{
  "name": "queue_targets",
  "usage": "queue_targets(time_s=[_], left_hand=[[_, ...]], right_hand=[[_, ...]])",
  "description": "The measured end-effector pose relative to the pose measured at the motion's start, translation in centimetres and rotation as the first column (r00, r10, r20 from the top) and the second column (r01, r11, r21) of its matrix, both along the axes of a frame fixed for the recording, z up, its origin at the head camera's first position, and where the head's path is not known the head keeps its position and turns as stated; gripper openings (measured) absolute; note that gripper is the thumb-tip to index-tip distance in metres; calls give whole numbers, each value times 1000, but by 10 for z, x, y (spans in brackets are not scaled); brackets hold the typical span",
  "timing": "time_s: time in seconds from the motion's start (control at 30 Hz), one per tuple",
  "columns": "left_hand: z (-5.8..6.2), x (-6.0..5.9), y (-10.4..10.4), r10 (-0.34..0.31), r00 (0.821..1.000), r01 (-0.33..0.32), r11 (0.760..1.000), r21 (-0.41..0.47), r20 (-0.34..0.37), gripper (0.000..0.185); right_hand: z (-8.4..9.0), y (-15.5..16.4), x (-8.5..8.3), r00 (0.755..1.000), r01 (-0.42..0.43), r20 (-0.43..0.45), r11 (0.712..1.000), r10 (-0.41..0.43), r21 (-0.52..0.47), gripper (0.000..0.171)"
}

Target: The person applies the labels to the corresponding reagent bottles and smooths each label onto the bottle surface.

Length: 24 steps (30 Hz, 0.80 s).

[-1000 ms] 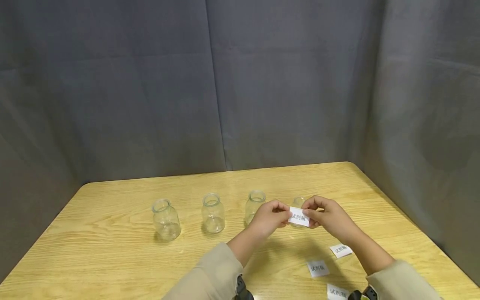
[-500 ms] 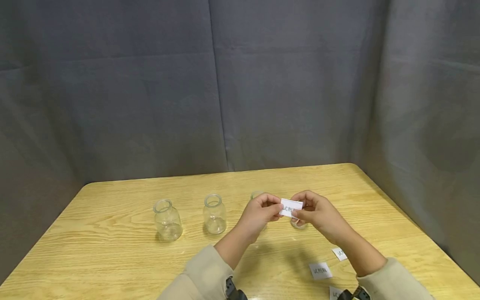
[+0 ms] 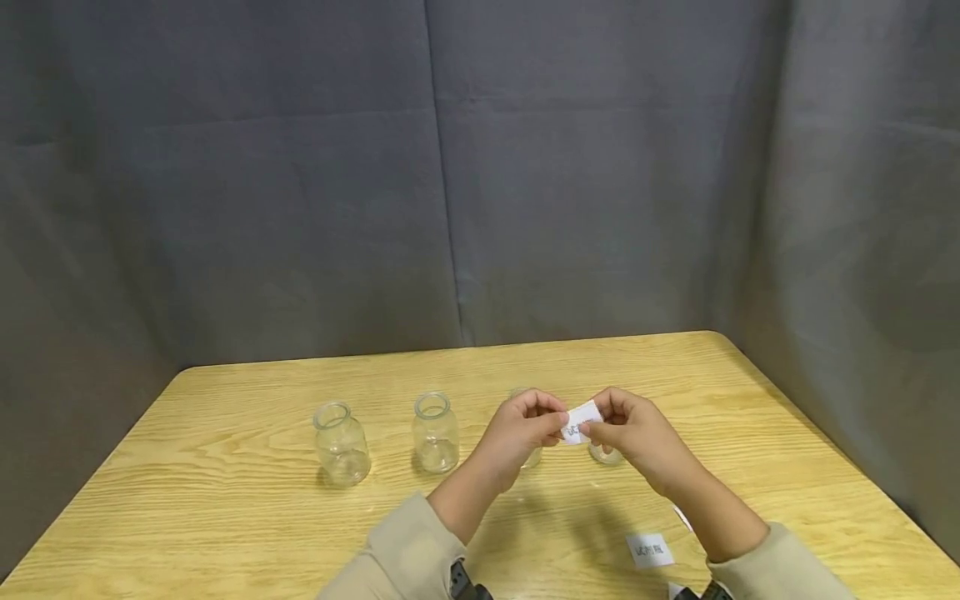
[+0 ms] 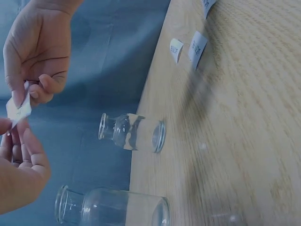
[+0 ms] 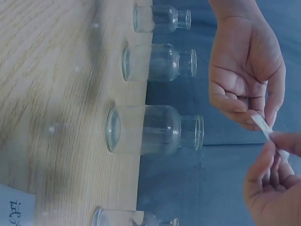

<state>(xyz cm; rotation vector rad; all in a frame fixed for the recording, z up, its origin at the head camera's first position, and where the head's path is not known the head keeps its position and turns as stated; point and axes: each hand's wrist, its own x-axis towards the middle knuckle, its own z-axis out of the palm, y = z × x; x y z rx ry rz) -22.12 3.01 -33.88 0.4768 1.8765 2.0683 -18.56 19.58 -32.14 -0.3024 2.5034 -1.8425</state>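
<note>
Both hands met above the wooden table (image 3: 225, 500), each pinching one end of a small white label (image 3: 581, 422) between thumb and fingertips: the left hand (image 3: 520, 431) at the label's 9 o'clock, the right hand (image 3: 628, 432) at its 3 o'clock. The label (printed, text too small to read) was held in the air, in front of a row of four clear glass jars (image 3: 435, 432). Another label (image 3: 650, 550) lay flat at the right hand's 6 o'clock.

white paper label (image 3: 650, 551) on the table, dark printed characters, too small to read
</note>
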Motion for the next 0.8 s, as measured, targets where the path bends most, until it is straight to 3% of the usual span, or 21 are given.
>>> queue_targets(time_s=[0.13,0.37,0.63,0.8], left_hand=[[0,1,2,9,1000,-9,1000,13,6,12],[-3,5,0,48,999,-48,997,61,-4,13],[-13,9,-8,-51,999,51,999,18,18,5],[-12,6,-11,-69,998,69,998,9,9,5]], right_hand=[[-1,-1,0,999,42,-9,998,-42,-47,17],[-4,-4,1,1000,5,25,994,-3,-106,17],[-7,-8,4,998,68,-9,993,-70,-93,17],[-7,-7,4,999,29,-35,997,-32,-71,20]])
